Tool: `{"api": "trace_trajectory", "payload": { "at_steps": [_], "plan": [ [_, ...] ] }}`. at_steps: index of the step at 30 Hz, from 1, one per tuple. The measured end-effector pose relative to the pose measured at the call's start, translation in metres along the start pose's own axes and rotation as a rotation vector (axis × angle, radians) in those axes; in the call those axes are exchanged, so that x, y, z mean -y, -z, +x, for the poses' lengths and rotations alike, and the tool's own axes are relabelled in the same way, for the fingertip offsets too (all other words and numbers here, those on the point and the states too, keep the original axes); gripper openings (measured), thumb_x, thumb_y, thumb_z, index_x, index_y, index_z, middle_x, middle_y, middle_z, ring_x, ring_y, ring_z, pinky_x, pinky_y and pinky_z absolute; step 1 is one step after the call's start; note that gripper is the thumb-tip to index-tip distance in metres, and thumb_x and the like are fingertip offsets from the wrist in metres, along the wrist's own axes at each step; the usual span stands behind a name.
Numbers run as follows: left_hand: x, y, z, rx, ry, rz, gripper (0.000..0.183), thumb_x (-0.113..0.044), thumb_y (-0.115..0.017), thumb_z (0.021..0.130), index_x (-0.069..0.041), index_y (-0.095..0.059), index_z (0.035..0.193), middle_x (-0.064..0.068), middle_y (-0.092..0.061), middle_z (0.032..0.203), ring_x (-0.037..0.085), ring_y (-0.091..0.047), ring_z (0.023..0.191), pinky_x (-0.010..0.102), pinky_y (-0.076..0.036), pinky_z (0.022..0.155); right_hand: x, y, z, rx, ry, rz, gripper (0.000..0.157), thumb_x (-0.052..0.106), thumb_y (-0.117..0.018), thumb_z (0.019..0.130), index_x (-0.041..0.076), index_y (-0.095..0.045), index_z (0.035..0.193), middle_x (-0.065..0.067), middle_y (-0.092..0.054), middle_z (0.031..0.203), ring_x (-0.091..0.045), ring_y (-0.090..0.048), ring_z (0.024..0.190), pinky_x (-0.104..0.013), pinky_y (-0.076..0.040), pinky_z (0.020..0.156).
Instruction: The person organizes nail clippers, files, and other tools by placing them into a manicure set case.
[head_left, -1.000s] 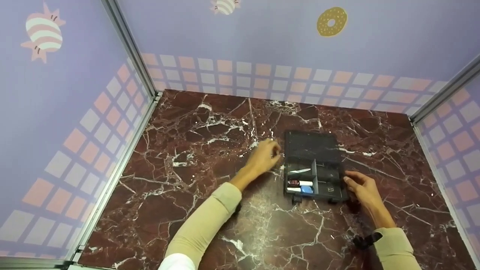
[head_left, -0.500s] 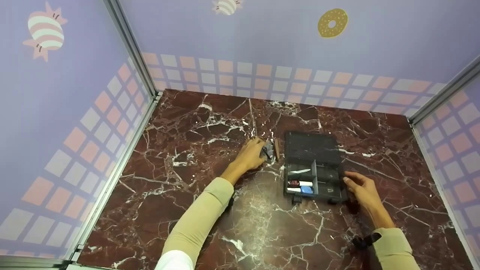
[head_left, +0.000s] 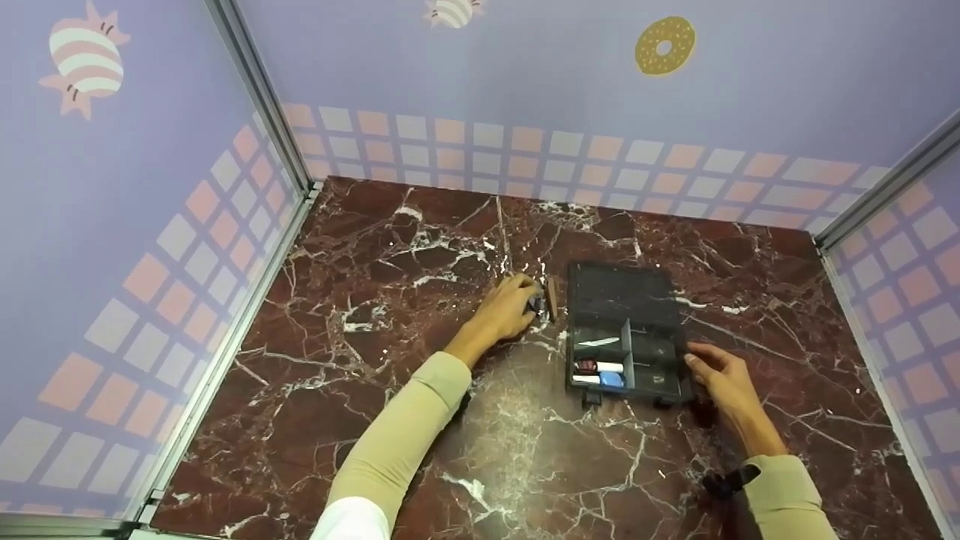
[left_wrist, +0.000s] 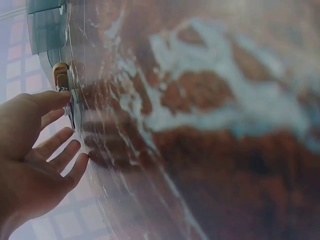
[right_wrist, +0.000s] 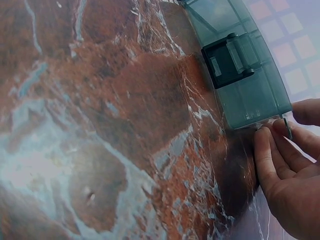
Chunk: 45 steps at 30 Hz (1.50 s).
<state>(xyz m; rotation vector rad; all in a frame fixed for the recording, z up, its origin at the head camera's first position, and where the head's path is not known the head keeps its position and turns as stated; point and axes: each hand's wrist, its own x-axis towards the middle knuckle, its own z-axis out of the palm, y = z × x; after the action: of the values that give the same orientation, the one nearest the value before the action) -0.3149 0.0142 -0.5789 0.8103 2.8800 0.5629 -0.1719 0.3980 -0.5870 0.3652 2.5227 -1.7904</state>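
A dark see-through compartment box lies on the marbled table with its lid folded back. My right hand holds the right side wall of the box, thumb above and fingers lower down at the corner in the right wrist view. Left of the box, my left hand pinches a small dark metallic piece between thumb and index finger; its exact kind I cannot tell. The other left fingers are spread in the left wrist view. A narrow brown piece sits between that hand and the box.
In the box's left compartments lie a thin white pointed piece, a dark red bottle and a blue bottle, both with white caps. Patterned lilac panels enclose the table at the back and sides.
My left hand has drawn back left from beside the box, revealing the brown piece, and its fingers have closed in on the small metallic piece. The right hand stays at the box.
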Motion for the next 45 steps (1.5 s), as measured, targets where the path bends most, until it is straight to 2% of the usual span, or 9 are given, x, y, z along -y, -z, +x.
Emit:
{"api": "trace_trajectory", "payload": {
  "at_steps": [7,10,14,19,22,30,35,39,45],
  "plan": [
    [-0.002,-0.003,-0.002,-0.021,0.01,0.06,0.034,-0.021,-0.069,0.102,-0.026,-0.074,0.136,0.009,-0.054,0.142,0.028,-0.054,0.127,0.044,-0.054,0.103,-0.005,0.002,0.0,0.011,0.026,-0.078,0.047,0.018,-0.062,0.108,-0.01,-0.055,0.146,-0.014,-0.069,0.126,-0.003,-0.063,0.093,-0.019,-0.057,0.079],
    [-0.002,-0.002,-0.001,-0.028,-0.005,0.081,0.033,-0.021,-0.069,0.102,-0.025,-0.074,0.135,0.009,-0.056,0.135,0.027,-0.055,0.121,0.041,-0.056,0.098,-0.005,0.002,0.0,0.016,0.005,-0.04,0.048,0.018,-0.062,0.108,-0.009,-0.054,0.147,-0.01,-0.07,0.12,-0.004,-0.061,0.082,-0.02,-0.055,0.067],
    [-0.002,0.0,-0.001,-0.028,-0.014,0.097,0.029,-0.021,-0.07,0.102,-0.023,-0.074,0.131,0.008,-0.057,0.127,0.026,-0.056,0.117,0.038,-0.057,0.097,-0.003,0.0,0.001,0.009,-0.016,0.027,0.047,0.016,-0.063,0.107,-0.009,-0.054,0.147,0.0,-0.068,0.104,-0.008,-0.052,0.066,-0.025,-0.045,0.052],
    [0.0,0.0,-0.003,-0.019,-0.039,0.114,0.016,-0.024,-0.072,0.102,-0.016,-0.073,0.115,0.005,-0.062,0.121,0.026,-0.061,0.116,0.039,-0.055,0.102,-0.001,-0.001,-0.001,-0.003,0.002,0.007,0.047,0.016,-0.064,0.107,-0.01,-0.055,0.145,0.001,-0.069,0.104,-0.007,-0.056,0.071,-0.024,-0.048,0.055],
    [0.001,-0.001,-0.004,-0.014,-0.047,0.121,0.017,-0.024,-0.071,0.102,-0.013,-0.07,0.114,0.006,-0.064,0.119,0.027,-0.063,0.115,0.04,-0.055,0.104,-0.001,-0.001,-0.001,-0.009,0.007,-0.01,0.046,0.017,-0.064,0.107,-0.009,-0.056,0.145,0.0,-0.069,0.104,-0.007,-0.058,0.074,-0.023,-0.05,0.058],
    [-0.001,0.0,-0.008,-0.003,-0.042,0.112,0.028,-0.021,-0.074,0.097,-0.005,-0.067,0.119,0.013,-0.066,0.121,0.031,-0.067,0.113,0.041,-0.057,0.101,-0.004,0.0,0.002,0.007,-0.028,0.039,0.046,0.015,-0.062,0.108,-0.008,-0.053,0.148,0.002,-0.064,0.096,-0.01,-0.052,0.063,-0.027,-0.045,0.05],
    [-0.001,0.0,-0.01,-0.02,-0.063,0.106,0.022,-0.017,-0.074,0.096,-0.005,-0.068,0.113,0.012,-0.068,0.113,0.029,-0.069,0.105,0.039,-0.059,0.094,-0.003,-0.001,0.002,-0.006,-0.021,0.022,0.046,0.015,-0.063,0.108,-0.008,-0.054,0.147,0.003,-0.066,0.098,-0.008,-0.056,0.068,-0.025,-0.048,0.053],
    [-0.003,0.005,-0.011,-0.027,-0.069,0.08,0.016,-0.014,-0.074,0.097,-0.006,-0.072,0.111,0.01,-0.069,0.112,0.028,-0.069,0.107,0.038,-0.058,0.095,-0.003,-0.001,0.001,-0.004,-0.014,0.02,0.046,0.016,-0.062,0.108,-0.008,-0.054,0.147,0.002,-0.067,0.1,-0.009,-0.054,0.065,-0.025,-0.046,0.05],
    [-0.017,0.015,-0.008,-0.066,-0.076,-0.025,0.01,-0.012,-0.073,0.098,-0.01,-0.075,0.107,0.005,-0.07,0.109,0.022,-0.069,0.102,0.034,-0.058,0.092,-0.005,-0.001,0.001,0.003,0.006,0.017,0.048,0.017,-0.062,0.108,-0.008,-0.053,0.148,-0.001,-0.068,0.105,-0.01,-0.054,0.066,-0.026,-0.046,0.05]
  ]
}}
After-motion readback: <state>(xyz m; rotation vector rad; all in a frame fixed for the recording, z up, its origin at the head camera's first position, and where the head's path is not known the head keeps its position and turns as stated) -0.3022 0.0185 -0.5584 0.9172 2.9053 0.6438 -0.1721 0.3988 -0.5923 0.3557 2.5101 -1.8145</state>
